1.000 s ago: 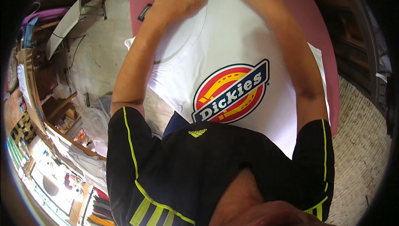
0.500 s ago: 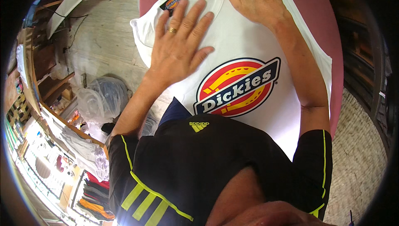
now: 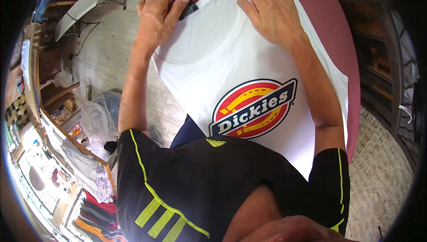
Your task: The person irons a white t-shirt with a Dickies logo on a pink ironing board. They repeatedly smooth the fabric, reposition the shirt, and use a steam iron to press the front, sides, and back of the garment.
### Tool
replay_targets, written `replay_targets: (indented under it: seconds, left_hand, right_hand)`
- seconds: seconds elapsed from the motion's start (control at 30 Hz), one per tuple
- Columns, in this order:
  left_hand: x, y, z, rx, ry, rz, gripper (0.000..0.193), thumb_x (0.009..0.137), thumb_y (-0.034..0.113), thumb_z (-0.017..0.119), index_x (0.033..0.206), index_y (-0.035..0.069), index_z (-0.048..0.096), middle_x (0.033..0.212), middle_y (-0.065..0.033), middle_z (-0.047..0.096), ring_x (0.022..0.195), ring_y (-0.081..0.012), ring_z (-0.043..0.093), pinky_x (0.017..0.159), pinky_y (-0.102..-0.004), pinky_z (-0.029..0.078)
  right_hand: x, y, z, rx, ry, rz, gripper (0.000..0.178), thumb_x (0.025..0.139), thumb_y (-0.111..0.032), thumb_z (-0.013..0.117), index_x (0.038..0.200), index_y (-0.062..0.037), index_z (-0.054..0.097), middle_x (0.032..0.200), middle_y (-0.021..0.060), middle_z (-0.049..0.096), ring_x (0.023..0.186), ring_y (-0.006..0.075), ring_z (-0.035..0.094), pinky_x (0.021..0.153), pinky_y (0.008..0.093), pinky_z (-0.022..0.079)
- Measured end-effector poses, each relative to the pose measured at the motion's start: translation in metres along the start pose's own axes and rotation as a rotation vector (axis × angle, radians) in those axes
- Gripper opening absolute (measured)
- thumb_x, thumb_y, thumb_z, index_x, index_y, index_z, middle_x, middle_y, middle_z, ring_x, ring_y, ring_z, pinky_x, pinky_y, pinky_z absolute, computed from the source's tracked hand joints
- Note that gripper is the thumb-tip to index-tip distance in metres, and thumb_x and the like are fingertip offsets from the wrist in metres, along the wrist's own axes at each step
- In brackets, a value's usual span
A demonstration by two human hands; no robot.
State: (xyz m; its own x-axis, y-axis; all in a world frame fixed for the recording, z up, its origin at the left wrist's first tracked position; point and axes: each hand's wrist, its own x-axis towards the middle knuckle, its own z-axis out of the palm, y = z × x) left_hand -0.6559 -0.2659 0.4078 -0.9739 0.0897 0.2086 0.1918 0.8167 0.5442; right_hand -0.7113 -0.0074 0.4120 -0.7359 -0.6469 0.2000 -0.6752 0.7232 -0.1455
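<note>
Across a pink board (image 3: 331, 24) lies a white sleeveless shirt (image 3: 249, 64), its neck toward the far left and a round colourful print (image 3: 252, 108) facing up on its nearer part. The right hand (image 3: 272, 13) rests palm down on the far part of the cloth, fingers nearly straight and slightly parted, gripping nothing. The left hand (image 3: 162, 8) is at the far left of the neck, fingers bent and thumb apart, beside a dark label (image 3: 189, 10); whether it pinches any cloth, I cannot tell.

The shirt looks light, soft and limp, likely to slide and crease easily rather than break; the print is probably a little stiffer. Its neck band (image 3: 224, 45) and shoulder edges seem the best places to take hold.

On the left sit clear plastic bags (image 3: 95, 119), their contents too blurred to name. Near left, folded clothes (image 3: 95, 217) in red, grey and orange lie stacked in what seems a pale-edged box or shelf.
</note>
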Motion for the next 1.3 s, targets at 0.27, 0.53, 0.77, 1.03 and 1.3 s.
replay_targets:
  seconds: [0.27,0.53,0.77,1.03,1.3]
  left_hand:
    - [0.001,0.048,0.052,0.278,-0.032,0.326,0.061,0.099,0.05,0.048,0.145,0.01,0.048,0.156,-0.0125,0.038,0.148,-0.0298,0.026,0.117,-0.0514,0.016]
    - [0.036,0.07,0.08,0.203,-0.017,0.394,0.067,0.091,0.041,0.058,0.146,0.004,0.045,0.155,-0.0219,0.035,0.147,-0.0379,0.028,0.116,-0.0569,0.014]
    - [0.051,0.075,0.079,0.394,-0.089,0.411,0.066,0.095,0.049,0.046,0.151,0.015,0.04,0.16,-0.0211,0.027,0.148,-0.0396,0.023,0.114,-0.0605,0.015]
    - [0.047,0.089,0.074,0.53,-0.117,0.415,0.061,0.096,0.043,0.049,0.151,0.017,0.041,0.159,-0.0219,0.028,0.147,-0.041,0.024,0.109,-0.0675,0.017]
    - [-0.001,0.232,0.15,-0.085,-0.358,0.96,0.047,0.094,0.017,0.058,0.138,0.0,0.052,0.153,-0.0149,0.041,0.142,-0.0339,0.036,0.113,-0.0511,0.028]
  right_hand:
    - [0.001,0.015,0.008,0.256,0.224,0.0,0.042,0.091,-0.005,0.049,0.132,0.0023,0.056,0.139,0.0205,0.054,0.133,0.0348,0.048,0.11,0.0443,0.036]
    - [0.009,0.02,0.017,0.576,0.474,0.201,0.041,0.091,0.006,0.055,0.13,-0.0049,0.059,0.134,0.0185,0.06,0.124,0.0338,0.058,0.105,0.0368,0.048]
    - [-0.012,0.032,-0.008,0.759,0.409,0.226,0.033,0.086,0.002,0.058,0.119,0.0004,0.061,0.122,0.0178,0.064,0.116,0.0349,0.06,0.099,0.0416,0.049]
    - [-0.242,0.019,-0.07,-0.022,0.321,0.39,0.019,0.088,-0.004,0.06,0.105,-0.0021,0.069,0.116,0.0108,0.067,0.114,0.0262,0.06,0.102,0.0388,0.047]
    - [-0.269,0.032,-0.054,-0.03,0.276,0.715,0.042,0.096,-0.002,0.048,0.137,-0.0036,0.053,0.146,0.0082,0.049,0.141,0.0258,0.038,0.118,0.0381,0.031]
